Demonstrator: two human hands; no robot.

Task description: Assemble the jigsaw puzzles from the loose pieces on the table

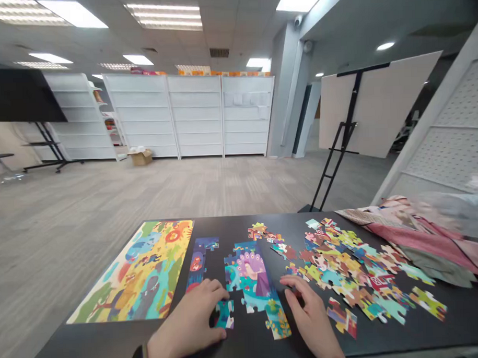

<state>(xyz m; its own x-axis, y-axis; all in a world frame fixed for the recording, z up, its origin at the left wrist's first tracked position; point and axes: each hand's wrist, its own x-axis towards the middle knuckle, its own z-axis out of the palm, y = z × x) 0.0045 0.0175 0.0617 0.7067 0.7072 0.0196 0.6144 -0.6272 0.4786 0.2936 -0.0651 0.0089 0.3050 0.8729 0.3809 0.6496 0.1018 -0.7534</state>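
My left hand (199, 319) lies over the lower part of a joined jigsaw strip (198, 259), which is dark blue with a red figure. Its thumb is apart from the fingers, and a teal corner of the strip shows between them. To its right is a larger joined jigsaw section (248, 278) with a pink-purple peacock. My right hand (306, 310) rests on the table just right of that section, its thumb and index finger apart with nothing visible between them. A gap separates the two joined sections.
A coloured animal picture sheet (144, 273) lies at the left of the black table (123, 342). Loose jigsaw pieces (352, 266) are heaped at the right, with a few pieces (258, 230) behind the peacock section. Folded cloth (425, 230) lies at the far right.
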